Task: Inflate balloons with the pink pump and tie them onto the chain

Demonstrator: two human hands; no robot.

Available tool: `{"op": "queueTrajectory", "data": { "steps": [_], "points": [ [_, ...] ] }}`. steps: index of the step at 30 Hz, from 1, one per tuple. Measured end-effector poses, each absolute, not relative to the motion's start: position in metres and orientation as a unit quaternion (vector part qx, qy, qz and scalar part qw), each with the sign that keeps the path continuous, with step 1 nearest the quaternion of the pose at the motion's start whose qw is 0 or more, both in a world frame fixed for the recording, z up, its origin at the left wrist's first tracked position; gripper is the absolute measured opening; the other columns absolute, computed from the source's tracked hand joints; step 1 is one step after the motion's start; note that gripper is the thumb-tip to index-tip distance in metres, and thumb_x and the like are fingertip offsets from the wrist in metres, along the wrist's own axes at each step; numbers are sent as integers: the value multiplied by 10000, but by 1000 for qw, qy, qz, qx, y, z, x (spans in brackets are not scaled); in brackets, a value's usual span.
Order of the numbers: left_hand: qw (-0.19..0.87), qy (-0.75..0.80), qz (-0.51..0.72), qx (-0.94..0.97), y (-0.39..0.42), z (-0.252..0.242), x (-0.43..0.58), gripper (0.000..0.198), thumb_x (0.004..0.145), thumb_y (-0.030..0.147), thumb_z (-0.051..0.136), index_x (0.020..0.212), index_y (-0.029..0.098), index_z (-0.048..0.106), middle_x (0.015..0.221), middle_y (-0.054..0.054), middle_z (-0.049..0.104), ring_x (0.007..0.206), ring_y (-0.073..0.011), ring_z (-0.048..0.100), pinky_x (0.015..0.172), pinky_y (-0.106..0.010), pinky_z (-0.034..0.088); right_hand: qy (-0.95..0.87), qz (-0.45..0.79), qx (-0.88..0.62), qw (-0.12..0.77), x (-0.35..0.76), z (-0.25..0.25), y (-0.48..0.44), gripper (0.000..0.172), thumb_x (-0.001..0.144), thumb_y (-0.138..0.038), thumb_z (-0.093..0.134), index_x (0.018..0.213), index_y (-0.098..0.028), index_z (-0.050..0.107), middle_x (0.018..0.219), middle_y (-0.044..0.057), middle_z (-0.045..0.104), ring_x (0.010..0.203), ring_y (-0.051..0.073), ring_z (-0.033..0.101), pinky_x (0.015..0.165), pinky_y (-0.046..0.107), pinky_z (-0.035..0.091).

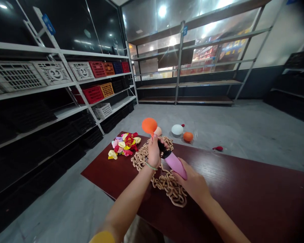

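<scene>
My left hand [154,152] is shut on the neck of an orange balloon [149,125], pinching it at the black nozzle [162,147] of a pink handheld balloon pump [175,164]. The partly inflated balloon rises above my fingers. My right hand [192,184] grips the pump's pink body from below. Under both hands lies a tangled tan chain [164,182] on a dark red wooden table [243,189]. A heap of deflated multicoloured balloons [123,145] sits to the left of the chain.
Past the table's far edge, a white balloon [177,129] and an orange balloon [188,136] rest on the grey floor, near a small red balloon [218,148]. White shelves with plastic baskets [97,69] stand to the left; bare metal shelving [182,71] stands ahead.
</scene>
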State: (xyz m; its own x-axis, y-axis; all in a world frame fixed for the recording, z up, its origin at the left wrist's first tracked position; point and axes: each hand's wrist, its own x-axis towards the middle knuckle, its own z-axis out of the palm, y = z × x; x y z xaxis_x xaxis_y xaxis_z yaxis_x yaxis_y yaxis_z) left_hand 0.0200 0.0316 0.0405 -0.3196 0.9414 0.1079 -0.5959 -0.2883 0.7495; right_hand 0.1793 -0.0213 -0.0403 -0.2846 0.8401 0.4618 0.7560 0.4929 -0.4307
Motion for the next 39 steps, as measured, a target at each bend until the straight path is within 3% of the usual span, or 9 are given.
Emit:
{"op": "queueTrajectory", "data": {
  "steps": [13,17,21,26,31,35,39],
  "points": [
    [409,328,806,274,54,101,-39,324,958,483,484,787,213,431,601,43,406,439,-75,396,392,-212,310,-812,135,-456,337,168,-26,-36,568,915,-376,536,1444,-237,383,1349,97,612,1143,280,651,878,406,567],
    [379,333,825,254,58,109,-43,287,968,424,484,797,197,444,652,31,474,528,-78,499,500,-206,440,-813,141,-448,344,165,-25,-40,572,920,-367,516,1457,-228,378,1369,102,596,1184,280,626,917,417,554],
    [449,345,777,275,46,84,-2,367,892,542,558,841,193,457,740,-3,581,609,-129,617,507,-222,477,-785,144,-486,356,165,-29,-40,560,931,-382,506,1460,-237,389,1329,100,628,1136,281,655,866,395,572],
    [511,353,724,298,41,55,19,374,875,550,580,810,206,449,599,45,482,455,-87,475,418,-192,394,-783,155,-494,344,170,-26,-37,552,932,-410,507,1449,-246,399,1331,95,627,1113,283,667,862,407,568],
    [482,384,727,304,64,78,-29,335,941,482,506,771,204,432,573,41,432,418,-73,393,391,-191,309,-790,176,-481,337,162,-19,-42,549,931,-388,507,1454,-264,396,1335,76,628,1145,269,651,891,382,548],
    [420,399,765,280,79,100,-49,298,976,427,456,778,210,406,567,51,389,422,-59,354,391,-183,254,-793,175,-482,329,156,-22,-46,534,919,-382,521,1430,-247,440,1308,84,645,1123,276,662,894,385,544],
    [462,409,719,320,68,77,-23,329,939,476,501,769,209,409,565,54,416,415,-71,387,384,-193,287,-771,182,-515,328,158,-29,-43,517,923,-406,507,1416,-257,457,1253,72,679,1062,279,691,820,374,564]
  ]
}}
